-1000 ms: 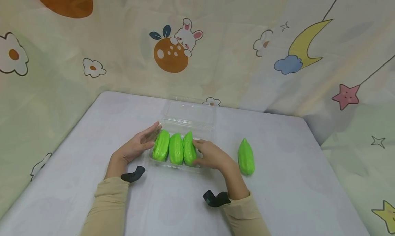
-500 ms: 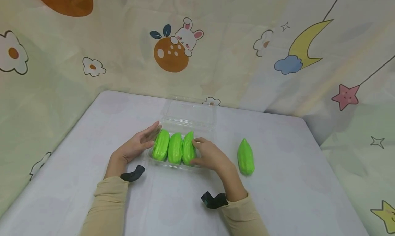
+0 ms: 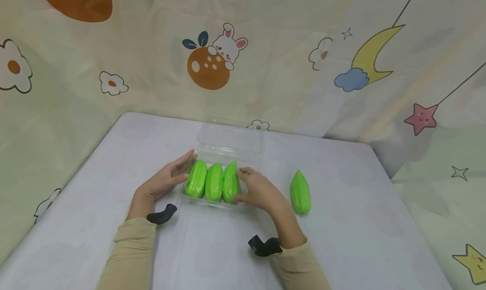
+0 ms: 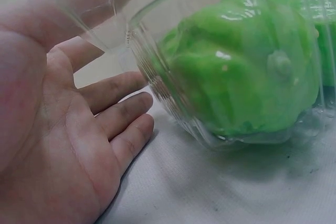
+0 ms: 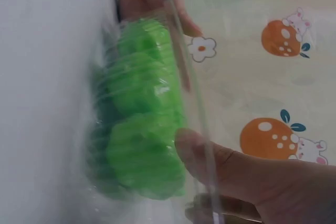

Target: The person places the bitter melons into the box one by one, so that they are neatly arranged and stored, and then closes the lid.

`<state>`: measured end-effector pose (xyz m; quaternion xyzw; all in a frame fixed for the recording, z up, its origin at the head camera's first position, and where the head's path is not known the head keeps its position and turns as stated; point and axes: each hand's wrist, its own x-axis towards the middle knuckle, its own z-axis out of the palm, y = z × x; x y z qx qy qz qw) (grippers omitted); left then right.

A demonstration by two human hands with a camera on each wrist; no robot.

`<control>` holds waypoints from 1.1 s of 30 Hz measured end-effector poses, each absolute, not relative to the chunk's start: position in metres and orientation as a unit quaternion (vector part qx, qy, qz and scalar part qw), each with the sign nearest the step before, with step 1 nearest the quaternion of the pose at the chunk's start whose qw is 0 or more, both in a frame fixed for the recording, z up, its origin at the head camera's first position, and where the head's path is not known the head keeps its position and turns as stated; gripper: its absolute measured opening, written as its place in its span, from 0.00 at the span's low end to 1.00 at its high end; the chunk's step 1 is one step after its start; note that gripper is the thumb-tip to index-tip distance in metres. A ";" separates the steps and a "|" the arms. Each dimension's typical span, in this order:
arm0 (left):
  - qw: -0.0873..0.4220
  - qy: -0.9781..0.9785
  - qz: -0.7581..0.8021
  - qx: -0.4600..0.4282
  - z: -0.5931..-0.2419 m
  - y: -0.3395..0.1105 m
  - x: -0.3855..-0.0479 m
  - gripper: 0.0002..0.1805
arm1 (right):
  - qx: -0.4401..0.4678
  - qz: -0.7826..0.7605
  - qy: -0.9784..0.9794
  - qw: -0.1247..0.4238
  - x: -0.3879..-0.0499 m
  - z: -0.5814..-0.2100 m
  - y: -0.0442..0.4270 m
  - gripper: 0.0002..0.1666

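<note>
A clear plastic clamshell box [image 3: 218, 204] holds three bright green ribbed fruits in a row: the left one [image 3: 196, 179], the middle one [image 3: 214, 182] and the right one [image 3: 230, 183]. At the box's left end my left hand [image 3: 167, 178] has its fingers extended, fingertips against or very near the plastic wall in the left wrist view. My right hand [image 3: 260, 191] is at the other end, bent thumb and fingers about the right fruit's outer side. In the right wrist view the thumb [image 5: 197, 148] touches that fruit; the fingers are partly hidden.
Another green ribbed fruit [image 3: 301, 193] lies on the white table [image 3: 353, 222], right of my right hand. Behind the box's tray its clear lid [image 3: 229, 138] lies folded back. A patterned cloth backdrop [image 3: 159, 49] rises behind the table.
The right hand and the right fruit have shifted slightly left, bringing that fruit closer to the middle one. The left hand stays at the box. The head view has shifted a little.
</note>
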<state>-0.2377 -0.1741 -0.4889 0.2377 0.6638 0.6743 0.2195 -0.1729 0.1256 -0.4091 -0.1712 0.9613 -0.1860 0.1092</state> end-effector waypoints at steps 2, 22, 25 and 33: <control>0.220 0.666 0.673 0.236 -0.489 -0.174 -0.237 0.42 | -0.174 -0.187 0.962 0.095 -0.172 -0.408 0.130 0.51; 0.215 0.673 0.668 0.232 -0.488 -0.174 -0.236 0.42 | -0.137 -0.245 0.957 0.067 -0.156 -0.365 0.219 0.53; 0.215 0.672 0.670 0.231 -0.489 -0.174 -0.236 0.43 | -0.122 -0.256 0.955 0.085 -0.154 -0.365 0.235 0.57; 0.215 0.671 0.670 0.234 -0.489 -0.173 -0.236 0.43 | -0.112 -0.277 0.947 0.115 -0.145 -0.370 0.275 0.64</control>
